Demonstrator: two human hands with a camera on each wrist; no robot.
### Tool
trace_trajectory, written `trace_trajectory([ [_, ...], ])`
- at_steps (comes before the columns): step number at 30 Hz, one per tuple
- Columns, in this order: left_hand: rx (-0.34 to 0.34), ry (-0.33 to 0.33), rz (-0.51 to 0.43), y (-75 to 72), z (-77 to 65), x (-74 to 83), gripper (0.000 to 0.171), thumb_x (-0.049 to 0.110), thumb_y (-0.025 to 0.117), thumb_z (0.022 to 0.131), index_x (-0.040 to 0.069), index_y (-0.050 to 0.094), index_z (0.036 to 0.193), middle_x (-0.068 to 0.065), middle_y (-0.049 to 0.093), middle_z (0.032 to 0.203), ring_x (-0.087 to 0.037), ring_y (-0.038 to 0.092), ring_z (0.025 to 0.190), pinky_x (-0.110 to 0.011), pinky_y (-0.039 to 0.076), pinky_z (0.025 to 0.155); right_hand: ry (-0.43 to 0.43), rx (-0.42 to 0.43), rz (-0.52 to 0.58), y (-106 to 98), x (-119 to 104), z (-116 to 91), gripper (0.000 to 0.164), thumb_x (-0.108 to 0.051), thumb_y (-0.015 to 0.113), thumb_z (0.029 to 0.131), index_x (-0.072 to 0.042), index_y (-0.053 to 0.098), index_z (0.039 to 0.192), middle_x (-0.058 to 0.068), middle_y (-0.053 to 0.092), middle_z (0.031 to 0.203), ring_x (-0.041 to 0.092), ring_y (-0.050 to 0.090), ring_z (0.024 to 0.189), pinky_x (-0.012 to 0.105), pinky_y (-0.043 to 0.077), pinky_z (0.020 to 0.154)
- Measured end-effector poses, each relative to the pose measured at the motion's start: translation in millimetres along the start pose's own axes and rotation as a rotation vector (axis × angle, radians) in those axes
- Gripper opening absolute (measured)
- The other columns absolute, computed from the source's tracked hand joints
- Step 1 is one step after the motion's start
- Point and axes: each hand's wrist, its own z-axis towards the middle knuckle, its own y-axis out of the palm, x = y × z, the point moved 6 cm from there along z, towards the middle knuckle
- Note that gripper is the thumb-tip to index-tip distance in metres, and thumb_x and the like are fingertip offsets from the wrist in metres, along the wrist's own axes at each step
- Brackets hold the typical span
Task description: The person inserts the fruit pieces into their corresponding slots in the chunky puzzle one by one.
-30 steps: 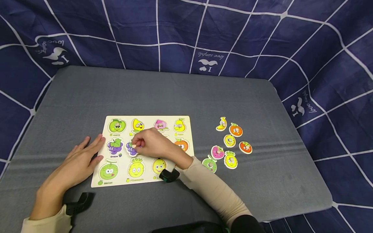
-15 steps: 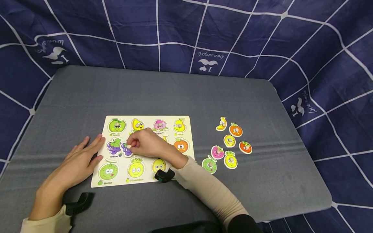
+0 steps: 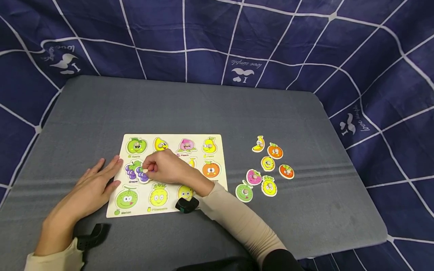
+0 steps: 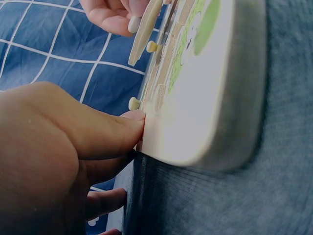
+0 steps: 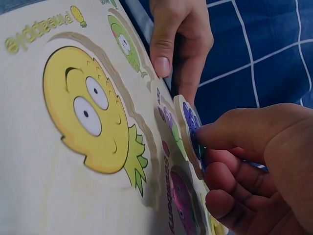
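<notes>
My right hand point(image 3: 171, 167) pinches the peg of a grape puzzle piece point(image 3: 142, 177) between thumb and fingers. In the right wrist view the piece is tilted on edge, just above the printed grape slot point(image 5: 170, 122). The cream fruit puzzle board point(image 3: 142, 197) lies flat on the table. My left hand point(image 3: 89, 188) rests at the board's left edge with its fingers extended, and its thumb point(image 4: 112, 132) touches the edge. Pegged pieces sit in the top row, including a green apple point(image 3: 136, 145) and a peach point(image 3: 186, 145). My right hand hides part of the middle row.
Several loose pegged pieces lie on the grey table point(image 3: 305, 210) to the board's right: a banana point(image 3: 259, 143), a pineapple point(image 3: 269, 186), a melon point(image 3: 244, 192) and others. A blue curtain with white lines point(image 3: 203, 34) surrounds the table's back and sides.
My right hand has moved left with the grape piece, which now overlaps the printed grape slot. My left hand and the loose pieces have stayed in place.
</notes>
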Motion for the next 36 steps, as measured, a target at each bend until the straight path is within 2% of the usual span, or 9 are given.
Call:
trace_trajectory([
  [10, 0.044, 0.023, 0.013, -4.7, -4.0, 1.6, 0.058, 0.007, 0.059, 0.098, -0.007, 0.036, 0.148, -0.027, 0.029, 0.154, -0.06, 0.021, 0.137, -0.077, 0.016, 0.102, -0.006, -0.003, -0.045, 6.3, -6.5, 11.3, 0.005, -0.009, 0.071, 0.087, -0.01, 0.074, 0.091, -0.011, 0.062, 0.071, -0.004, 0.051, 0.065, 0.007, 0.039, 0.066],
  [36, 0.013, -0.013, 0.005, -2.9, -2.7, 3.5, 0.061, 0.007, 0.06, 0.096, -0.009, 0.033, 0.148, -0.028, 0.027, 0.155, -0.06, 0.017, 0.138, -0.076, 0.011, 0.104, 0.063, 0.017, -0.002, 12.8, -3.5, 25.5, 0.007, -0.007, 0.071, 0.088, -0.009, 0.074, 0.094, -0.011, 0.062, 0.07, -0.006, 0.051, 0.055, 0.006, 0.042, 0.06],
])
